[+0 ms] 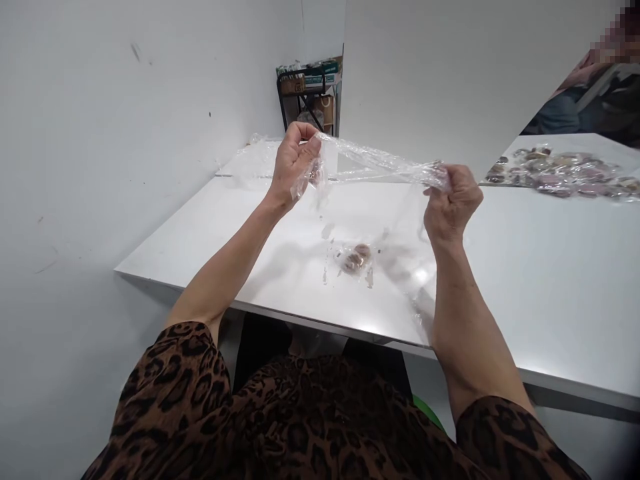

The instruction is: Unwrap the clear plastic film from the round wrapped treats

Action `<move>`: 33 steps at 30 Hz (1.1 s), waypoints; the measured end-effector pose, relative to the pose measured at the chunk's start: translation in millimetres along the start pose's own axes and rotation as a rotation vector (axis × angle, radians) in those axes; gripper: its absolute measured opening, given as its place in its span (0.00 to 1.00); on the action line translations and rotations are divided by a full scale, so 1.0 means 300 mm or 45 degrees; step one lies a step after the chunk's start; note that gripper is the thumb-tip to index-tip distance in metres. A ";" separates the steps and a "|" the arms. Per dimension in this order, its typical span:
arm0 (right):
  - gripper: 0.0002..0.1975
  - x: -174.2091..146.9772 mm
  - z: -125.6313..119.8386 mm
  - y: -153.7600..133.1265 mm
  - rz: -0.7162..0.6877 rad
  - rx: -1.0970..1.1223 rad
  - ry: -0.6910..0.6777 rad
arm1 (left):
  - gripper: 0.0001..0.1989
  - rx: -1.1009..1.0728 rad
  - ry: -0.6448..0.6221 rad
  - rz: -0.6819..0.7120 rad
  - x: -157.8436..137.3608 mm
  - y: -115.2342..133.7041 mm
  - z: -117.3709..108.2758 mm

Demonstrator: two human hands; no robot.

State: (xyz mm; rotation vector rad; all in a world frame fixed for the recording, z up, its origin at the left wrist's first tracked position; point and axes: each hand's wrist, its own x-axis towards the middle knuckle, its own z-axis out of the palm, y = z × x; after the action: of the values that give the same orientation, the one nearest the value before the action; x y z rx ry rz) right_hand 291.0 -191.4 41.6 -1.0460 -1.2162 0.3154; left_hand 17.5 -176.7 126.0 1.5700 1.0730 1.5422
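Note:
A strip of clear plastic film [373, 157] is stretched through the air above the white table [530, 280]. My left hand [296, 160] pinches one end, and a small reddish-brown thing [315, 173] shows through the film beside its fingers. At the other end, my right hand [453, 200] is closed in a fist around bunched film. On the table between my arms lies a small brown item in clear wrap [358, 259], its kind unclear. Smudges or scraps surround it.
Crumpled clear plastic [255, 160] lies at the table's far left, near the white wall [100, 133]. Many wrapped pieces [565, 172] are piled at the far right, with a person partly visible beyond. A black rack [283, 100] with boxes stands behind.

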 end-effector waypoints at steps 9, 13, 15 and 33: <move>0.22 0.014 0.028 -0.072 0.056 0.614 0.080 | 0.19 0.055 -0.251 -0.063 -0.060 0.069 0.111; 0.22 -0.017 0.020 -0.153 0.102 0.583 -0.117 | 0.23 0.102 -0.637 -0.202 -0.113 0.007 0.187; 0.21 -0.037 0.021 -0.177 0.084 0.680 -0.195 | 0.17 0.169 -0.785 -0.204 -0.128 -0.028 0.219; 0.22 -0.154 0.166 -0.065 0.237 0.617 -0.585 | 0.19 0.032 -0.327 -0.291 -0.131 -0.045 0.128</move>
State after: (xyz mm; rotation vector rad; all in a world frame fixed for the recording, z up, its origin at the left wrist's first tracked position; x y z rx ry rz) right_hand 224.1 -209.5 27.7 -0.6767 -1.3537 0.9860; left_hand 56.1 -203.1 94.3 1.5532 1.0859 1.1457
